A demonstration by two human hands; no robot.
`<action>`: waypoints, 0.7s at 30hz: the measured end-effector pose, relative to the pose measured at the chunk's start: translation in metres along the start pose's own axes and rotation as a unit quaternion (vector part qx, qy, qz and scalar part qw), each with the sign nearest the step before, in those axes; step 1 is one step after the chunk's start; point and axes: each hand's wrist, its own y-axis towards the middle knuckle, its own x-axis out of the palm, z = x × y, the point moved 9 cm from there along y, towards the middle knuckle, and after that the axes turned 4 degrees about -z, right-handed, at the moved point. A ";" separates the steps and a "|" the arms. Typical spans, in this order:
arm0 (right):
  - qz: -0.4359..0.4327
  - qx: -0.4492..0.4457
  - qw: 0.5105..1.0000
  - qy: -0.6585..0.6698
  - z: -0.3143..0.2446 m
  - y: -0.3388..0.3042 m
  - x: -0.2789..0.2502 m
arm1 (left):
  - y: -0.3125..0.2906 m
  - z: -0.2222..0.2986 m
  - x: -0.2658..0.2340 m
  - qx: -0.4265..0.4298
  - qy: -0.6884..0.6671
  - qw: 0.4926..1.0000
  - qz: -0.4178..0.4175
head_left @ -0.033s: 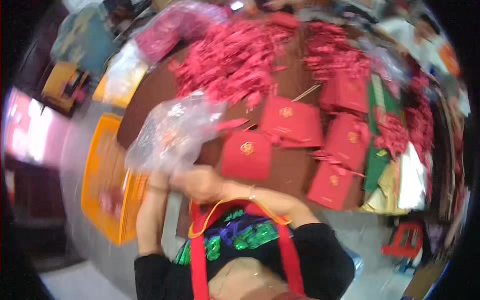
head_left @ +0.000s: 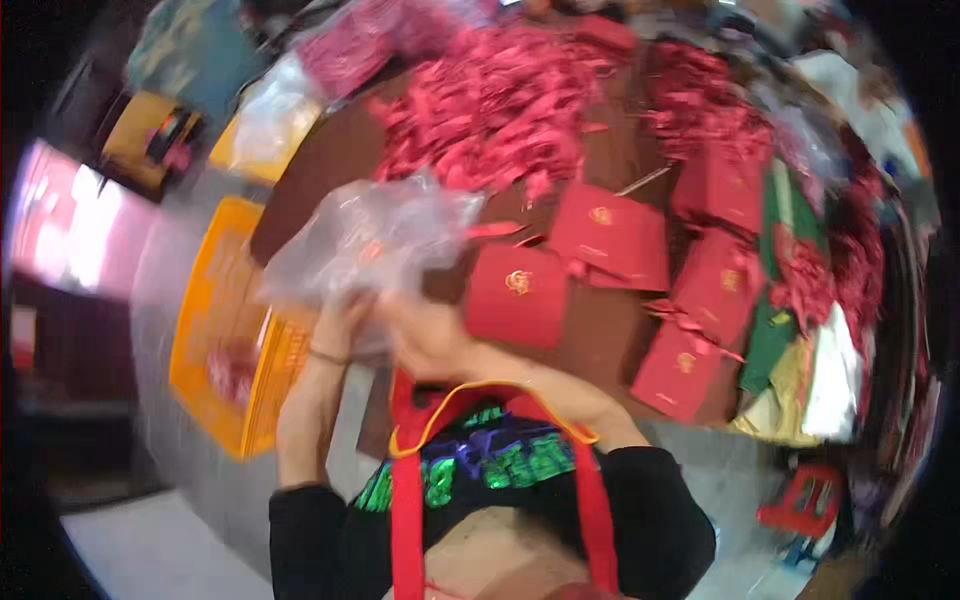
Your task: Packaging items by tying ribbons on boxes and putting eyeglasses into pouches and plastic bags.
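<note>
A crumpled clear plastic bag (head_left: 400, 225) with a faint reddish-orange mark spreads over the table's near left edge. My left hand (head_left: 343, 312) is closed at the bag's lower edge, its fingertips partly covered by the film. Close beside it, my right hand (head_left: 425, 335) reaches in from the right against the same edge; motion smears its fingers. Right of the hands lies a flat red pouch with a gold emblem (head_left: 517, 297). Similar red pouches (head_left: 608, 240) overlap beyond it, and more (head_left: 680, 368) lie toward the table's right side.
A heap of pink-red ribbon-like strips (head_left: 490, 110) covers the far part of the brown round table (head_left: 310, 190). An orange plastic crate (head_left: 215, 300) stands on the floor at left. Green, gold and white items (head_left: 835, 375) lie at the right edge. A red stool (head_left: 803, 500) stands below.
The whole view has shifted, so the table and pouches appear farther right and slightly higher. My hands, with the bag, sit higher in the picture, and the right hand's outline is less fist-like.
</note>
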 end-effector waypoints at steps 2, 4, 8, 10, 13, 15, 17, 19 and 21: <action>0.113 0.028 0.993 -0.022 0.009 0.009 -0.039 | 0.031 0.011 0.017 0.019 0.075 0.996 0.037; 0.075 -0.071 0.995 -0.005 -0.007 0.006 -0.027 | 0.029 0.014 0.004 0.045 0.129 0.988 0.074; -0.215 -0.246 0.945 0.027 -0.063 -0.015 0.031 | -0.007 0.019 -0.031 0.083 0.237 0.964 0.085; -0.249 -0.179 0.951 0.032 -0.045 -0.021 0.033 | -0.014 0.015 -0.036 0.109 0.282 0.950 0.080; -0.294 -0.049 0.954 -0.030 -0.014 -0.021 0.017 | -0.014 0.014 -0.044 0.143 0.347 0.924 0.078; -0.213 -0.033 0.976 -0.030 -0.020 -0.012 0.007 | -0.001 0.012 -0.035 0.160 0.390 0.904 0.077; -0.174 -0.003 0.984 -0.041 -0.030 0.004 0.015 | 0.005 0.004 -0.026 0.176 0.431 0.882 0.072; -0.136 0.026 0.989 -0.048 -0.031 0.012 0.027 | 0.017 0.002 -0.021 0.189 0.473 0.858 0.071; -0.194 0.061 0.975 -0.093 -0.011 0.007 0.056 | 0.027 -0.007 -0.009 0.203 0.512 0.832 0.064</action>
